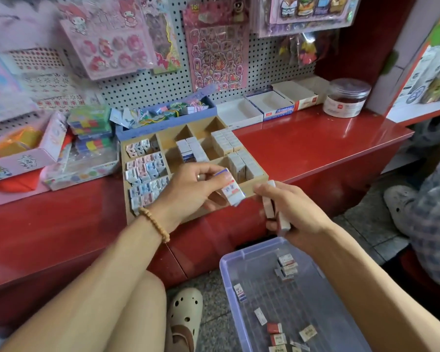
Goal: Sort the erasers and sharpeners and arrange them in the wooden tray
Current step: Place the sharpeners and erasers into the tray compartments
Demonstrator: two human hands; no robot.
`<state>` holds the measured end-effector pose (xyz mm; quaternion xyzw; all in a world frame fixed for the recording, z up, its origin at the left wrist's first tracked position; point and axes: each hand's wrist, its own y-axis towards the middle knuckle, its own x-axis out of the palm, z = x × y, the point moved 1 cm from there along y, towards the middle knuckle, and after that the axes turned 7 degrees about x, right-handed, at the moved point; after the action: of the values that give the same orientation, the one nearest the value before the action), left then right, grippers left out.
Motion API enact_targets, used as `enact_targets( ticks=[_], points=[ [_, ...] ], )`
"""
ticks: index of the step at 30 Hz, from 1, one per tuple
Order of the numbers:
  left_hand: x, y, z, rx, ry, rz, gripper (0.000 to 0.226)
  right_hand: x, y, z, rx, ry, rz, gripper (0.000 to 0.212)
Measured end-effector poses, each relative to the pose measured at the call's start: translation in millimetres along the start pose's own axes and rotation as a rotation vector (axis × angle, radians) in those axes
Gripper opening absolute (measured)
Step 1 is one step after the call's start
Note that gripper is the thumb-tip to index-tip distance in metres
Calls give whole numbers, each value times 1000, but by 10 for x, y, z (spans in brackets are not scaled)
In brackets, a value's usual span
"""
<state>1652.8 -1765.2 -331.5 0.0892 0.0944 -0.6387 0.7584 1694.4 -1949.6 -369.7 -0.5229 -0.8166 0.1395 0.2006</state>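
Note:
The wooden tray [257,187] sits on the red counter, split into compartments. Its left column holds pink and blue sharpeners [145,168]; middle and right compartments hold rows of white erasers [226,143]. My left hand [192,190] hovers over the tray's front edge, pinching a small stack of white erasers with blue and red print [232,190]. My right hand [294,210], just right of the tray's front corner, grips several white erasers [269,207]. Below it, a clear purple-tinted plastic bin [229,265] on the floor holds several loose erasers [287,266].
A red counter [315,146] runs under a pegboard hung with sticker packs. Behind the tray stand a blue box of tags [163,115], white cardboard boxes [267,105] and a clear jar [347,97]. Colourful stationery boxes lie at left. Another person's leg and shoe [401,207] are at right.

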Motion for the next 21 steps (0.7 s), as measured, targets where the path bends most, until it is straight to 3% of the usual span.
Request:
enact_targets(
  ticks=[3, 7, 13, 21],
  points=[
    [-283, 165, -6, 74, 114, 133, 12, -22, 99, 15, 51, 105, 110, 12],
    [-603, 416, -33, 118, 310, 224, 12, -29, 180, 51, 103, 165, 125, 12],
    [-771, 800, -153, 149, 645, 213, 7, -45, 274, 70, 92, 101, 150, 16],
    [-755, 1022, -110, 129, 937, 63, 18, -36, 298, 61, 96, 150, 156, 17]
  ],
)
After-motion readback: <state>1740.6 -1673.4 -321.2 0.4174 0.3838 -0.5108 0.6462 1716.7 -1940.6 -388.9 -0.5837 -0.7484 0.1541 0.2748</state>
